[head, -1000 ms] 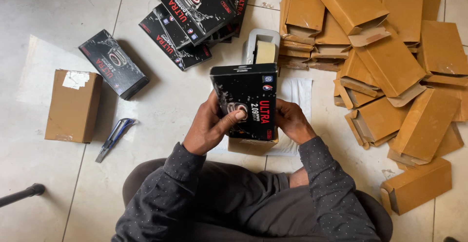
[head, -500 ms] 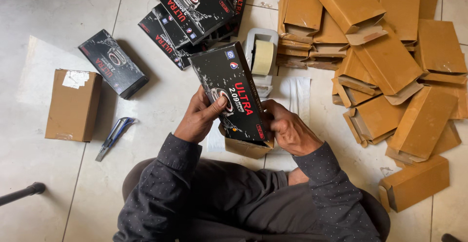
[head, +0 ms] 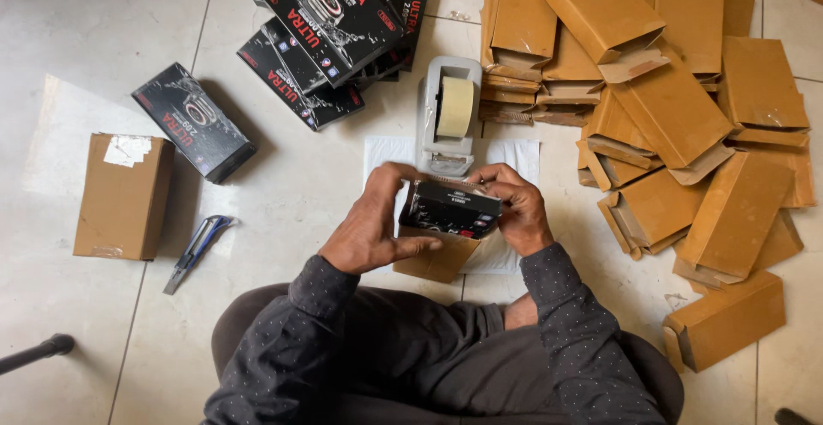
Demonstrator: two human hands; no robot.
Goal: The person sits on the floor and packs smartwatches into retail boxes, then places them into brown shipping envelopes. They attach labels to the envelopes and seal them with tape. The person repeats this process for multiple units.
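- While the person sits on the pale tiled floor (head: 103, 31), both hands are wrapped round a glossy black box (head: 450, 208), seen end-on so only its narrow short face shows.
- Left hand (head: 373, 224) has its grip closed on the box's left end, thumb underneath and fingers curled over the top edge.
- Right hand (head: 514, 206) clamps the right end the same way, fingers bent over the top.
- The black box sits right in front of the lap, partly down inside a plain brown cardboard sleeve (head: 437, 258) with a matte, slightly rough look; the sleeve's lower corner pokes out below the hands.
- Just beyond the hands there's a grey plastic tape dispenser (head: 447, 108) holding a roll of beige tape, standing on a white sheet (head: 523, 155).
- Top centre: a messy stack of black boxes (head: 334, 22), shiny print, flat rectangular slabs fanned at angles. One more lone black box (head: 193, 121) lies off to the left.
- Right side is a big heap of brown cartons (head: 677, 108), long flat rectangles, many with end flaps hanging open.
- Far left: a closed brown carton (head: 123, 195) with a torn white label patch, and beside it a utility knife (head: 195, 249) with a blue-and-grey handle.
- Sleeves are dark grey fabric with tiny pale dots.
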